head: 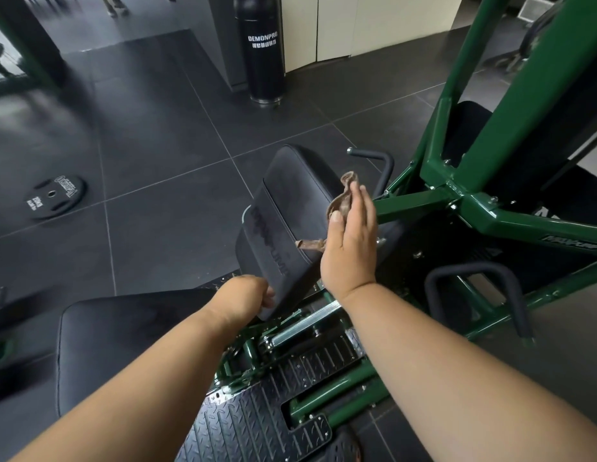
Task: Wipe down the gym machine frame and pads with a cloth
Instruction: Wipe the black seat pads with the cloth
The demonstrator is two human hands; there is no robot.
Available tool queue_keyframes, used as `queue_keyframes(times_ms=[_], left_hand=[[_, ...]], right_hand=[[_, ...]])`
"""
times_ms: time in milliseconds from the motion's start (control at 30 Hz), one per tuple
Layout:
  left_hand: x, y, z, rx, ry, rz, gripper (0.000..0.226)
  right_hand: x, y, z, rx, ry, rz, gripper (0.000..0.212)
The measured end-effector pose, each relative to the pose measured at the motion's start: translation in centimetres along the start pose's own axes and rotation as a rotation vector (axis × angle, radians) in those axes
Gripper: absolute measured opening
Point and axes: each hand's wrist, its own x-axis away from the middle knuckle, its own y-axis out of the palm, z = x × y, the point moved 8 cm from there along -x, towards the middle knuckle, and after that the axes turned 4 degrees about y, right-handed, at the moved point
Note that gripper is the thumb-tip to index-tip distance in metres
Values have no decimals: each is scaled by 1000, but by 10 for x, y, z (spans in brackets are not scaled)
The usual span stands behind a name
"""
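Cloth (340,203) in right hand (349,248) overhangs pad (290,208); left hand (247,295) grips pad's edge.

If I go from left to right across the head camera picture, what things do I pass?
Weight plate → left hand gripping the tilted black pad → right hand holding the brown cloth → green frame.

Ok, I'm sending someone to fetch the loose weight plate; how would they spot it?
Start at the green machine frame and look left across the dark tiled floor. The weight plate lies flat there on its own: a black disc with white lettering, unlike the upright black cylinder by the wall.
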Motion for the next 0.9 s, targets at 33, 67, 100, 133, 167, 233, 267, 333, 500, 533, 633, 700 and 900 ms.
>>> queue_keyframes(times_ms=[33,67,100,133,167,233,267,333,500,533,633,700,900], left_hand=[[0,0,-2,-10,9,-7,17],[0,1,-3,-22,21,-7,14],[-1,2,-4,-21,37,-5,14],[-2,5,-7,-12,55,-1,21],[-4,9,-10,-1,65,5,31],[2,15,-8,36,93,15,52],[6,19,-5,49,107,10,62],[11,30,2,38,142,-20,73],[7,37,1,-13,157,-74,98],[11,36,3,-18,157,-84,99],[15,33,8,-60,184,-130,100],[16,31,11,-132,211,-152,100],[11,37,23,-271,239,-157,92]], right_hand=[[-8,0,-4,94,-30,-16,56],[-19,0,-12,221,-84,-41,53],[-29,3,-23,373,-168,-74,51],[-39,6,-33,497,-242,-128,50],[-49,12,-42,568,-279,-204,51],[-67,24,-56,661,-305,-364,55],[-72,31,-61,700,-324,-420,58],[-78,40,-63,751,-371,-464,60],[-53,36,-64,935,-564,-371,64],[-40,34,-63,975,-615,-351,66],[-9,29,-57,1005,-670,-342,67],[-9,31,-59,1060,-726,-364,63],[-28,79,-82,1462,-886,-500,64]])
